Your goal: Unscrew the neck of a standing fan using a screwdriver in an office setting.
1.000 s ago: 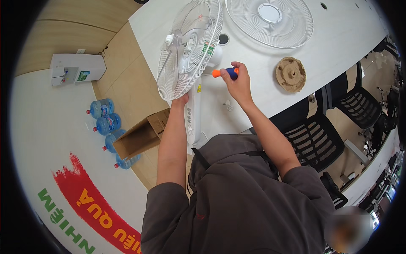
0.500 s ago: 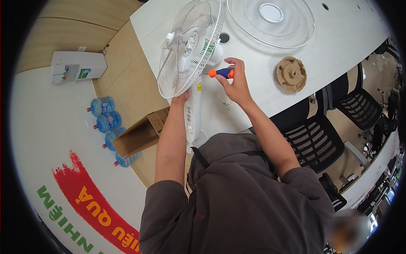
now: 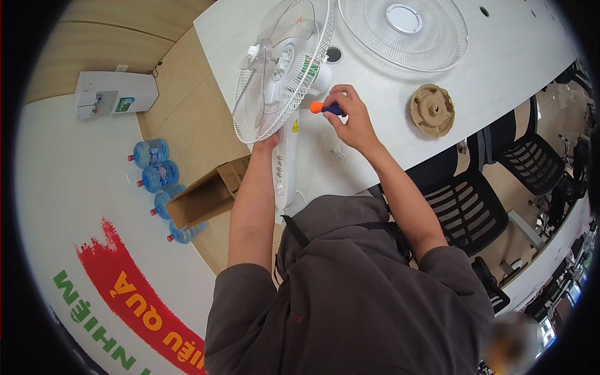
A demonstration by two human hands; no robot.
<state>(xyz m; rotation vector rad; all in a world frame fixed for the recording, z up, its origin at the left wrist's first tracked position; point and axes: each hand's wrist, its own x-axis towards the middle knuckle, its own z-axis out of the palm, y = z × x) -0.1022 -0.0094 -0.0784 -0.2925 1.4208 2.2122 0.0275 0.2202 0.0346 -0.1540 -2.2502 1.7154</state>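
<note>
Right hand [image 3: 353,122] clamped on screwdriver [image 3: 326,108], tip pointing 9 o'clock at fan [image 3: 281,69].
Left hand [image 3: 267,140] grips fan's lower rim, at 8 o'clock from the right hand.

Office: long white surface [image 3: 500,94], black mesh swivel chairs [image 3: 465,209], white water dispenser [image 3: 112,94], blue water jugs [image 3: 156,178].

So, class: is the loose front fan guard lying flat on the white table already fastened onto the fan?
No: the front guard lies flat on the table, apart from the fan that the left hand steadies.
</note>
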